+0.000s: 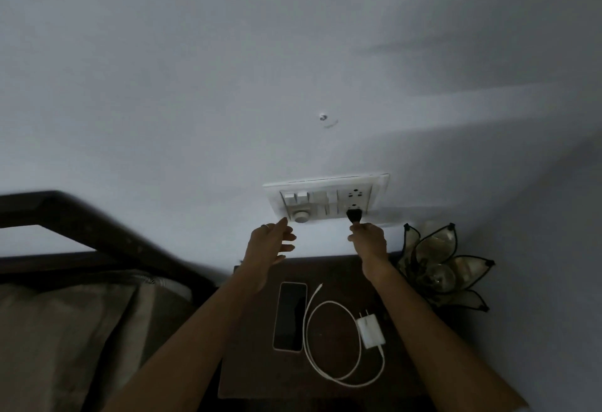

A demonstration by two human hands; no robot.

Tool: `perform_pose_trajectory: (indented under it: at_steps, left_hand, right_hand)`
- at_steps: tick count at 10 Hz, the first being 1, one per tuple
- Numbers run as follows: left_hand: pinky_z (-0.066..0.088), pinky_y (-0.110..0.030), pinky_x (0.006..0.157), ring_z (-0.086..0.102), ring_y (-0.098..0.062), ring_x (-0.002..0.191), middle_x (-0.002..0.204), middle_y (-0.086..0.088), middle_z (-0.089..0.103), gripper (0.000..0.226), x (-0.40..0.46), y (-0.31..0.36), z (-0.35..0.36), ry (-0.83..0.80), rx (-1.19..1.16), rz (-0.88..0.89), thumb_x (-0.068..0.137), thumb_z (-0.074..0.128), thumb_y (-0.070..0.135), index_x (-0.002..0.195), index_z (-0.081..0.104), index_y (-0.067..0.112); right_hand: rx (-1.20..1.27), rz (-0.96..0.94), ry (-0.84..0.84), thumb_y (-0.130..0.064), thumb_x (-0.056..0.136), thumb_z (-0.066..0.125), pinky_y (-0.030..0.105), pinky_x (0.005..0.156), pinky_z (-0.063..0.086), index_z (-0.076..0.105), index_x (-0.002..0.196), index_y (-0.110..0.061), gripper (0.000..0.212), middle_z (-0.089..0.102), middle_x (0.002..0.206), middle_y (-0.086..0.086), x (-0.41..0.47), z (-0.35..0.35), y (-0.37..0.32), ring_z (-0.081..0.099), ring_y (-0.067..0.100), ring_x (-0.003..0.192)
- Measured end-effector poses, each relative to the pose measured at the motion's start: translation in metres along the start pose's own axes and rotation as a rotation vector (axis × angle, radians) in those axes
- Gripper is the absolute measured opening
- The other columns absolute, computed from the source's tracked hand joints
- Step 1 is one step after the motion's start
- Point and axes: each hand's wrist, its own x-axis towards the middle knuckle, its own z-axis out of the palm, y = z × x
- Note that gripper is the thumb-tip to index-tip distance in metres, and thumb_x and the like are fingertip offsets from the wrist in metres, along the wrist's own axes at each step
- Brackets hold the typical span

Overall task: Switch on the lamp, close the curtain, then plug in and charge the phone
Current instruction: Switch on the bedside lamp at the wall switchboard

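One phone (289,316), one charger (370,331), perhaps one lamp (443,265)

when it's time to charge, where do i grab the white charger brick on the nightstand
Take the white charger brick by its two long flat sides, coming from above. It lies flat on the nightstand, prongs toward the wall, cable leaving the near end, so a side grip keeps both clear.

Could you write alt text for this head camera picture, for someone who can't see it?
In a dim room, a right hand holds a black plug at a wall socket panel, the left hand open beside it. Below, a phone and white charger lie on a dark table.
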Motion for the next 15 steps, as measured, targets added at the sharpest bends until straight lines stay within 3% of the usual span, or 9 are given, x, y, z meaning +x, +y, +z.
perform_pose_trajectory:
  at_steps: [2, 4, 5, 6, 8, 10, 12, 14, 15]
  left_hand:
    - [0.046, -0.025, 0.066, 0.063, -0.016, 0.081, 0.1, -0.006, 0.068, 0.029, 0.003, 0.008, -0.007, 0.044, -0.047, 0.003, 0.094, 0.048, 0.031, 0.106, 0.061, 0.007]
    - [0.044, -0.024, 0.063, 0.062, -0.015, 0.075, 0.101, -0.008, 0.067, 0.023, 0.007, 0.016, -0.006, 0.067, -0.066, 0.009, 0.094, 0.049, 0.025, 0.106, 0.059, 0.008]
    - [0.044, -0.024, 0.063, 0.063, -0.017, 0.077, 0.101, -0.008, 0.066, 0.024, 0.009, 0.016, -0.006, 0.068, -0.064, 0.006, 0.094, 0.049, 0.024, 0.109, 0.059, 0.008]
    - [0.045, -0.023, 0.063, 0.063, -0.018, 0.08, 0.101, -0.007, 0.067, 0.022, 0.013, 0.014, -0.008, 0.068, -0.054, 0.002, 0.094, 0.049, 0.024, 0.107, 0.059, 0.009]
    - [0.045, -0.024, 0.064, 0.063, -0.019, 0.083, 0.101, -0.007, 0.067, 0.016, 0.019, 0.01, -0.014, 0.077, -0.052, -0.008, 0.094, 0.05, 0.024, 0.101, 0.056, 0.011]
    - [0.044, -0.023, 0.061, 0.063, -0.017, 0.077, 0.098, -0.006, 0.067, 0.014, 0.023, 0.011, -0.019, 0.09, -0.068, -0.024, 0.093, 0.05, 0.024, 0.098, 0.057, 0.012]
    - [0.045, -0.024, 0.06, 0.064, -0.016, 0.077, 0.096, -0.006, 0.068, 0.017, 0.02, 0.006, -0.023, 0.117, -0.044, 0.025, 0.093, 0.049, 0.028, 0.09, 0.06, 0.014]
    - [0.045, -0.025, 0.064, 0.061, -0.014, 0.077, 0.1, -0.009, 0.065, 0.018, 0.009, 0.001, -0.034, 0.088, -0.047, 0.058, 0.096, 0.047, 0.025, 0.082, 0.057, 0.018]
    - [0.046, -0.025, 0.065, 0.061, -0.014, 0.078, 0.102, -0.009, 0.065, 0.018, 0.005, 0.0, -0.037, 0.083, -0.041, 0.076, 0.096, 0.046, 0.025, 0.085, 0.057, 0.017]
  right_hand:
    - [0.148, -0.13, 0.171, -0.007, 0.089, 0.047, 0.037, 0.086, 0.051, 0.058, 0.114, -0.005, 0.027, 0.061, 0.113, 0.013, -0.031, 0.006, -0.012, 0.058, 0.027, 0.103]
    - [0.341, 0.073, -0.058, -0.007, 0.091, 0.043, 0.021, 0.055, 0.037, 0.055, 0.119, 0.007, 0.033, 0.051, 0.072, -0.002, -0.045, 0.013, -0.017, 0.044, 0.006, 0.06]
    - [0.35, 0.103, -0.074, -0.006, 0.091, 0.044, 0.022, 0.057, 0.039, 0.053, 0.121, 0.009, 0.035, 0.057, 0.079, 0.007, -0.045, 0.014, -0.015, 0.048, 0.011, 0.061]
    - [0.379, 0.131, -0.117, -0.006, 0.093, 0.042, 0.04, 0.085, 0.05, 0.051, 0.125, 0.007, 0.036, 0.056, 0.127, 0.026, -0.047, 0.017, -0.02, 0.059, 0.038, 0.105]
    - [0.627, 0.297, -0.18, -0.007, 0.098, 0.038, 0.036, 0.11, 0.038, 0.042, 0.139, -0.007, 0.041, 0.049, 0.139, 0.02, -0.043, 0.025, -0.039, 0.044, 0.028, 0.133]
    - [0.591, 0.276, -0.174, -0.021, 0.098, 0.044, 0.034, 0.099, 0.044, 0.054, 0.123, -0.008, 0.03, 0.058, 0.11, 0.011, -0.038, 0.034, -0.039, 0.052, 0.02, 0.113]
    - [0.545, 0.236, -0.216, -0.01, 0.095, 0.038, 0.031, 0.073, 0.04, 0.053, 0.084, -0.028, 0.025, 0.045, 0.079, -0.001, -0.033, 0.039, -0.028, 0.044, 0.01, 0.075]
    - [0.503, 0.232, -0.291, -0.02, 0.096, 0.049, 0.046, 0.111, 0.035, 0.047, 0.129, -0.01, 0.035, 0.053, 0.115, 0.01, -0.041, 0.026, -0.02, 0.042, 0.03, 0.128]
    - [0.483, 0.23, -0.298, -0.015, 0.096, 0.047, 0.045, 0.109, 0.036, 0.043, 0.135, -0.009, 0.039, 0.049, 0.133, 0.014, -0.047, 0.024, -0.02, 0.041, 0.031, 0.13]
